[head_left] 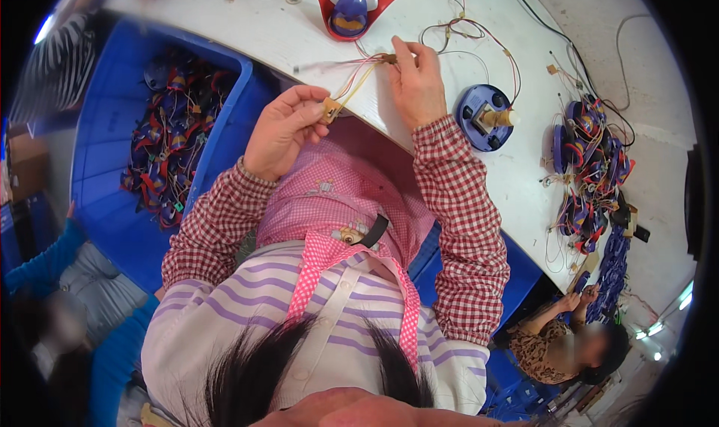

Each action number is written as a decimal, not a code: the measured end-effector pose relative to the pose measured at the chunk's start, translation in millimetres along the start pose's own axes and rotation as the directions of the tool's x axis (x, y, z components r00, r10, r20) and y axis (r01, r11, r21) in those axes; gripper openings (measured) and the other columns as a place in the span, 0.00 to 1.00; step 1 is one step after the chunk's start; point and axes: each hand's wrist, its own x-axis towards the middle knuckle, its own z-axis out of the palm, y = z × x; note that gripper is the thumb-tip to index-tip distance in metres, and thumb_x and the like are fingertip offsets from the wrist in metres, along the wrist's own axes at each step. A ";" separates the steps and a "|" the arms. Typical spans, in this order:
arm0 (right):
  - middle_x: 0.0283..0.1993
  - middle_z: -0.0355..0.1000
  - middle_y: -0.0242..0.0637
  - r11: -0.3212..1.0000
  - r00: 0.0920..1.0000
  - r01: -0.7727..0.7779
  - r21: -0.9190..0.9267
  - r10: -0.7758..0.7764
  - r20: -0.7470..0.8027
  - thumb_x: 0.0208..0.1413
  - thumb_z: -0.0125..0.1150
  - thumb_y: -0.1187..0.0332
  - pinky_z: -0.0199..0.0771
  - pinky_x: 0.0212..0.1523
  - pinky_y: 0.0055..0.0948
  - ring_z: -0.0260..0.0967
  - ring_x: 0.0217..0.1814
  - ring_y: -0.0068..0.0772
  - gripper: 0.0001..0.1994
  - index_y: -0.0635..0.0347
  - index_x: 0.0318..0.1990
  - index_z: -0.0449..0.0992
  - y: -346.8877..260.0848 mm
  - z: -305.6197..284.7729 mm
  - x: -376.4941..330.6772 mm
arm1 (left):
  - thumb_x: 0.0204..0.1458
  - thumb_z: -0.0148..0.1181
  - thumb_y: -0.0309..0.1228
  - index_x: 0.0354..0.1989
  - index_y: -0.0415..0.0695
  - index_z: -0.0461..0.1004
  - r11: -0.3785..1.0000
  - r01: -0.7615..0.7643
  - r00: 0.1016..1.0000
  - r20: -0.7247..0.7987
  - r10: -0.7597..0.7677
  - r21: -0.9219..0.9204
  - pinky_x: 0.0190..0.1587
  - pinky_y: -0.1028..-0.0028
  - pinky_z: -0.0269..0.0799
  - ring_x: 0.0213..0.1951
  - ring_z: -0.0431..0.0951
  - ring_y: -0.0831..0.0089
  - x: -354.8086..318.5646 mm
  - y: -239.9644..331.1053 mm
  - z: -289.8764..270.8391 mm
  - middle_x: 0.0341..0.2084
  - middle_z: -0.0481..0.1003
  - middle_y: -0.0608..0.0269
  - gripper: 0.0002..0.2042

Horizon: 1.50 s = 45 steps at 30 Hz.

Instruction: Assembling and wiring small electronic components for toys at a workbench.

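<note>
My left hand (283,131) pinches a small tan circuit board (330,111) between thumb and fingers, just off the table's near edge. From it, thin coloured wires (358,82) run to a small brown board (387,58) at the fingertips of my right hand (417,82), which is closed on it above the white table. Right behind the wires sits a purple toy head (350,13) with silver horns and red wing-like sides. Some wires lead up toward this toy head. To the right of my right hand lies a round blue casing (479,120) with a pale cylindrical part in it.
A blue bin (225,120) full of wired toy parts stands at the left. More wired toy parts (588,165) are piled on the white table (517,195) at the right. Loose cables (468,30) lie behind. People sit at lower left and lower right (550,344).
</note>
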 end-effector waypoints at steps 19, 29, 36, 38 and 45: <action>0.35 0.72 0.41 0.897 0.985 -0.147 0.416 0.098 0.139 0.47 0.60 0.81 0.72 0.28 0.22 0.70 0.28 0.33 0.10 0.68 0.40 0.74 -73.2 -39.6 -54.6 | 0.54 0.53 0.19 0.45 0.37 0.74 0.803 -0.355 0.934 0.140 0.329 0.479 0.29 0.87 0.68 0.25 0.71 0.81 -8.7 -26.4 17.2 0.30 0.72 0.63 0.11; 0.34 0.72 0.41 0.892 0.970 -0.174 0.416 0.082 0.228 0.47 0.60 0.81 0.70 0.28 0.21 0.69 0.28 0.31 0.10 0.68 0.39 0.74 -74.1 -33.6 -49.3 | 0.54 0.53 0.19 0.47 0.36 0.71 0.802 -0.394 0.918 0.142 0.371 0.450 0.29 0.86 0.68 0.25 0.70 0.80 -5.4 -34.1 5.5 0.29 0.72 0.62 0.12; 0.32 0.69 0.36 0.981 0.995 -0.078 0.178 0.065 0.076 0.49 0.63 0.70 0.68 0.36 0.26 0.65 0.35 0.31 0.13 0.60 0.44 0.74 -27.2 -26.6 3.3 | 0.54 0.53 0.21 0.51 0.35 0.64 0.894 -0.282 0.922 -0.159 0.353 0.347 0.32 0.83 0.70 0.28 0.72 0.78 6.3 -31.0 -11.9 0.32 0.72 0.60 0.16; 0.32 0.69 0.36 0.990 0.993 -0.057 0.127 0.043 0.114 0.50 0.62 0.70 0.68 0.36 0.26 0.65 0.35 0.31 0.13 0.60 0.43 0.75 -8.0 -18.3 9.9 | 0.54 0.53 0.22 0.51 0.35 0.64 0.918 -0.272 0.925 -0.186 0.332 0.289 0.32 0.83 0.70 0.28 0.72 0.77 11.0 -33.7 -17.8 0.32 0.72 0.60 0.15; 0.33 0.70 0.35 0.993 0.931 -0.104 0.062 0.075 0.357 0.52 0.61 0.66 0.68 0.36 0.24 0.66 0.36 0.31 0.10 0.59 0.40 0.76 20.6 -0.1 15.4 | 0.53 0.55 0.23 0.52 0.36 0.64 0.976 -0.212 0.936 -0.275 0.218 0.052 0.35 0.80 0.70 0.31 0.73 0.74 16.4 -78.8 -38.2 0.34 0.72 0.59 0.17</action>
